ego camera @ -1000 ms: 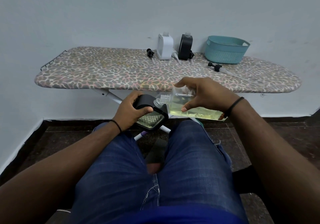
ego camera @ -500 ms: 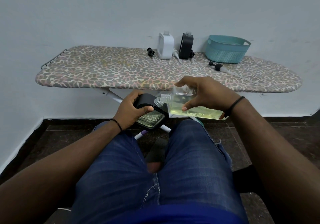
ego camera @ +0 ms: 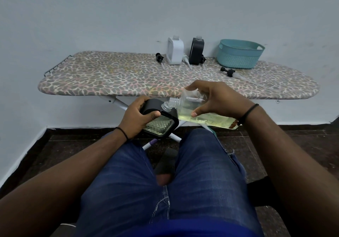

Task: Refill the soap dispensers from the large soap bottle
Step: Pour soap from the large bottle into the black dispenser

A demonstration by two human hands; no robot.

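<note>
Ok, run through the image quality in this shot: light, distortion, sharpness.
Head view: soft, even light, with no hard shadows on the ironing board; wide-angle distortion bows the board's edges and stretches the forearms; the large soap bottle and black dispenser are sharp, with faint sheen on the dispenser's textured face.

ROOM AND BACKGROUND

A plain pale wall fills the upper half of the view; it carries a few faint marks at right. An ironing board stands lengthwise against the wall. Its cover has a pebble print in grey, pink and cream. A wire rack projects from its left end. White metal legs cross beneath the board. The floor is dark tile with visible joints. A white skirting runs along the left wall base. Lighting is even and diffuse, with soft shadow under the board.
</note>
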